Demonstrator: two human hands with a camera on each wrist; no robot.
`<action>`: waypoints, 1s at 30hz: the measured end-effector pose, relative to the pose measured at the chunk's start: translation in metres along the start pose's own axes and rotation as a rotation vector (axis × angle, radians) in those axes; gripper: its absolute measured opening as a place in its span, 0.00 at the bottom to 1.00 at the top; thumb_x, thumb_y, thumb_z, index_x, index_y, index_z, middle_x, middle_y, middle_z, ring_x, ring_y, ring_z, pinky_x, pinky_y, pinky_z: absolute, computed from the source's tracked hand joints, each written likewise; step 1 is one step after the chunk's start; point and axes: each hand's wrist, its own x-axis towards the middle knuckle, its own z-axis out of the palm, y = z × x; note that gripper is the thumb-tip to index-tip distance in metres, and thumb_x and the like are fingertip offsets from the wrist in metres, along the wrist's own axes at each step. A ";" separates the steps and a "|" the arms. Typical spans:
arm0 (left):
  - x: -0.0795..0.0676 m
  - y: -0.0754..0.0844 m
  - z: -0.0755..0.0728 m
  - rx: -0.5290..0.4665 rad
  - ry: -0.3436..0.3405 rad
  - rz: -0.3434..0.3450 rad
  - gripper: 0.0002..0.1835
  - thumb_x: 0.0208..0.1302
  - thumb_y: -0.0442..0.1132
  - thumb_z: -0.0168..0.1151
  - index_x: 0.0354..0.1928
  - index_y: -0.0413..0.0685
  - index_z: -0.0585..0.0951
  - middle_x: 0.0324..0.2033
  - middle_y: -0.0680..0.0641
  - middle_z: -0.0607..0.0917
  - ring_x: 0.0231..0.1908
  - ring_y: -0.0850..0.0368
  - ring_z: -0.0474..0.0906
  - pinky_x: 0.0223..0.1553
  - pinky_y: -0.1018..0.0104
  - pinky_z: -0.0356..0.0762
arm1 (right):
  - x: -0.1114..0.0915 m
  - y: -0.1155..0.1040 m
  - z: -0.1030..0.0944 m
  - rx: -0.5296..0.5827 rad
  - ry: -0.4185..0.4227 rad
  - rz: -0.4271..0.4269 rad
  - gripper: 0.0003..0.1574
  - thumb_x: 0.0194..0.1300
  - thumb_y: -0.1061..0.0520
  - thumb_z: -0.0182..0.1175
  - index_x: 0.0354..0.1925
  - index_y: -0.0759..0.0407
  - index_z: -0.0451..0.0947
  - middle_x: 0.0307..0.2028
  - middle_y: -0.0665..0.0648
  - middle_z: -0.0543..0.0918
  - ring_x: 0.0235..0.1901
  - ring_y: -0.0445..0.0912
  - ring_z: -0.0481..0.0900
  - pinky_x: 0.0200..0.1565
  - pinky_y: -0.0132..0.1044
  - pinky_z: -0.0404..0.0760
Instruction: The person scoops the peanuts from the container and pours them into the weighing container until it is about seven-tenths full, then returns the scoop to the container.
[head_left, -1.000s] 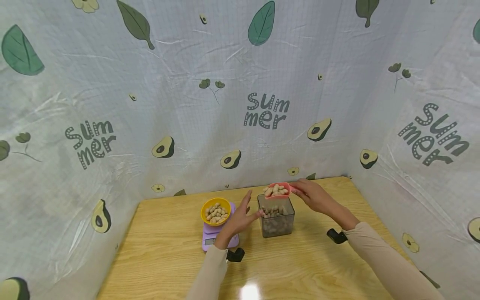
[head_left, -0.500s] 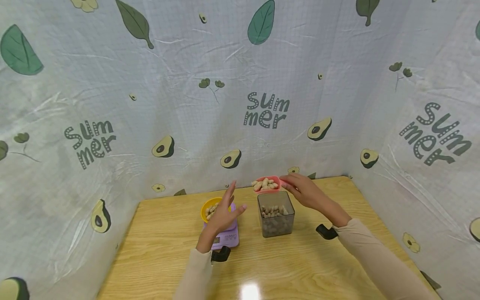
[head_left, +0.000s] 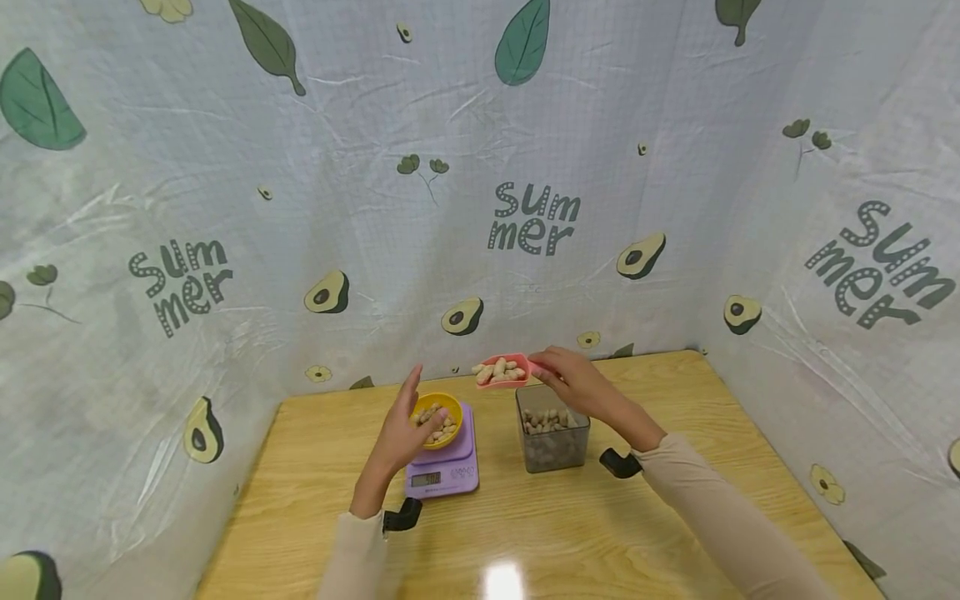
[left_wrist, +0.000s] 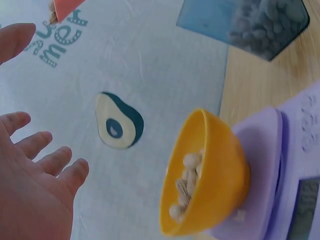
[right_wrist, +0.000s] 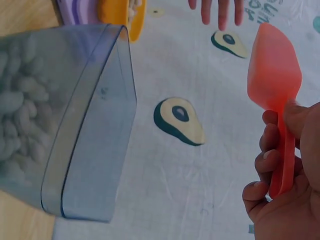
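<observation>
My right hand (head_left: 572,382) grips the handle of a pink scoop (right_wrist: 274,65), its fingers curled round it. Peanuts (head_left: 501,370) fill the scoop, which is held level in the air between the bin and the bowl. A yellow bowl (left_wrist: 220,175) with peanuts in it sits on a purple kitchen scale (head_left: 459,477) whose display is lit. Beside the bowl, my left hand (head_left: 397,429) hovers with fingers spread and holds nothing; in the head view it overlaps the bowl's left side. Below my right hand stands a clear grey bin (head_left: 555,454), partly filled with peanuts.
Everything stands on a wooden table (head_left: 315,500). A white printed sheet (head_left: 375,250) hangs behind the table and along its sides. Each wrist carries a black mount (head_left: 402,515).
My right hand has carried the loaded scoop leftward from over the bin toward the bowl. My left hand has moved left, from the space between scale and bin to the bowl's left side.
</observation>
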 end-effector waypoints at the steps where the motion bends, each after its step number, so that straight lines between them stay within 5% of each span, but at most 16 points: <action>1: -0.002 -0.003 -0.002 0.010 0.005 -0.015 0.47 0.66 0.45 0.64 0.79 0.52 0.46 0.77 0.39 0.50 0.74 0.35 0.53 0.73 0.41 0.52 | 0.001 -0.001 0.003 0.002 -0.002 0.002 0.18 0.74 0.54 0.53 0.56 0.58 0.79 0.43 0.53 0.84 0.37 0.43 0.76 0.41 0.40 0.79; 11: -0.013 -0.041 -0.011 0.120 -0.010 -0.148 0.50 0.63 0.50 0.64 0.79 0.54 0.43 0.78 0.38 0.47 0.75 0.31 0.47 0.70 0.30 0.48 | 0.011 -0.010 0.040 -0.017 -0.031 -0.011 0.17 0.74 0.55 0.51 0.56 0.59 0.78 0.47 0.57 0.84 0.46 0.50 0.81 0.50 0.46 0.80; 30: -0.013 -0.083 -0.001 0.190 -0.111 -0.290 0.60 0.58 0.59 0.68 0.78 0.44 0.40 0.76 0.32 0.46 0.74 0.30 0.46 0.72 0.34 0.50 | 0.032 -0.031 0.089 -0.151 -0.184 0.071 0.16 0.77 0.50 0.47 0.52 0.56 0.76 0.44 0.55 0.82 0.46 0.49 0.80 0.49 0.45 0.79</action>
